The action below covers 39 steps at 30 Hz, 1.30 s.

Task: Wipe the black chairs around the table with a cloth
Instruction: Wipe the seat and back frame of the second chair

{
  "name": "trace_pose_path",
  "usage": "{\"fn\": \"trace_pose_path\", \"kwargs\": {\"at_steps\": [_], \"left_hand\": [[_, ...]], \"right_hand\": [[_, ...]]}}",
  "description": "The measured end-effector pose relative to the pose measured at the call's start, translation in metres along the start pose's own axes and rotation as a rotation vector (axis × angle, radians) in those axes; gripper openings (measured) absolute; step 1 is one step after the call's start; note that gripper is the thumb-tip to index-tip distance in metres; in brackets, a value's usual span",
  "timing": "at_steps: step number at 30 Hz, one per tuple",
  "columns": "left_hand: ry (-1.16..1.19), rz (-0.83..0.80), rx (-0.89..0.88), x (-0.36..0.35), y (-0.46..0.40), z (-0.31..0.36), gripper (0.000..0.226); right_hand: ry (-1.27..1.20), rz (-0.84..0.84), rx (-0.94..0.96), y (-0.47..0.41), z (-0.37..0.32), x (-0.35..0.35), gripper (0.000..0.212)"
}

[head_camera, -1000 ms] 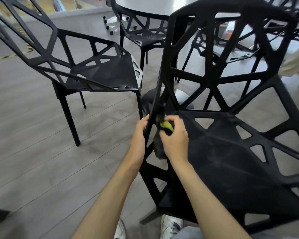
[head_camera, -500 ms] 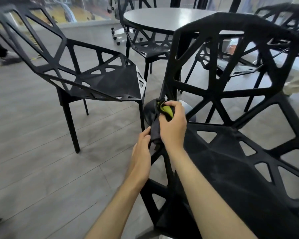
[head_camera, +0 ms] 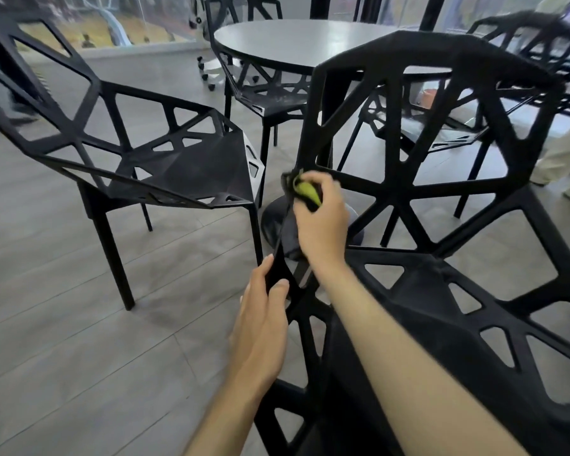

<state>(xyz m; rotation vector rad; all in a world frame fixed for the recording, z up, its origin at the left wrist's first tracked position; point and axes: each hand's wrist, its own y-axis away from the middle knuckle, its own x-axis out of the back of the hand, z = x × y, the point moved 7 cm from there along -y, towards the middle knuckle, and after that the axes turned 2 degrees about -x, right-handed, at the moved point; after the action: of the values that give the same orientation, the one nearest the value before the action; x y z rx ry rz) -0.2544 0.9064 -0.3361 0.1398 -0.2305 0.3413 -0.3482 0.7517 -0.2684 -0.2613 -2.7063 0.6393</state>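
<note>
A black lattice chair [head_camera: 441, 291] fills the right half of the head view. My right hand [head_camera: 323, 222] is closed on a dark cloth with a yellow-green patch [head_camera: 305, 189] and presses it against the chair's left back strut. Lower down, my left hand [head_camera: 264, 327] grips the same chair's left edge strut between thumb and fingers. A second black chair [head_camera: 178, 166] stands to the left, apart from both hands. Two more black chairs [head_camera: 264, 93] [head_camera: 520, 37] stand at the round grey table [head_camera: 297, 41].
The table's dark round base [head_camera: 272, 222] sits on the grey plank floor behind the cloth. A person's light trouser leg [head_camera: 566, 159] is at the right edge. A white office-chair base on castors [head_camera: 211, 70] stands at the back near the window.
My right hand has moved the cloth up the chair's left strut, from seat level toward the backrest. My left hand has stayed low on the edge strut. The view has tilted upward.
</note>
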Motion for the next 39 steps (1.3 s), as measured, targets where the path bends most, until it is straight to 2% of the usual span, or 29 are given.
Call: {"fn": "trace_pose_path", "kwargs": {"at_steps": [3,6,10,12,14,18,22,30,39], "left_hand": [[-0.024,-0.005,0.008,0.002,0.001,0.001,0.054],[-0.026,-0.006,0.01,0.002,0.001,0.001,0.052],[-0.035,-0.005,0.01,0.002,0.005,0.005,0.051],[-0.038,-0.002,0.002,0.003,0.008,0.007,0.049],[-0.046,-0.004,-0.006,0.002,0.009,0.009,0.048],[-0.065,0.013,-0.016,0.003,0.008,0.011,0.051],[-0.058,0.011,-0.027,0.002,0.007,0.01,0.051],[-0.061,0.025,-0.049,0.002,0.006,0.008,0.046],[-0.042,0.023,-0.029,0.001,0.002,0.006,0.039]], "right_hand": [[0.048,0.009,0.079,-0.039,-0.006,-0.008,0.035],[0.019,0.008,0.118,-0.021,0.015,-0.003,0.036],[0.117,-0.024,-0.078,0.02,0.086,0.021,0.037],[0.15,-0.048,-0.155,0.021,0.099,0.028,0.037],[0.117,-0.059,-0.11,0.006,0.082,0.024,0.037],[0.015,-0.01,0.117,-0.022,0.02,0.003,0.039],[0.075,0.008,0.124,-0.011,0.043,0.006,0.039],[0.298,-0.107,-0.114,0.024,0.128,0.036,0.043],[0.633,-0.361,-0.205,0.034,0.127,0.055,0.03]]}}
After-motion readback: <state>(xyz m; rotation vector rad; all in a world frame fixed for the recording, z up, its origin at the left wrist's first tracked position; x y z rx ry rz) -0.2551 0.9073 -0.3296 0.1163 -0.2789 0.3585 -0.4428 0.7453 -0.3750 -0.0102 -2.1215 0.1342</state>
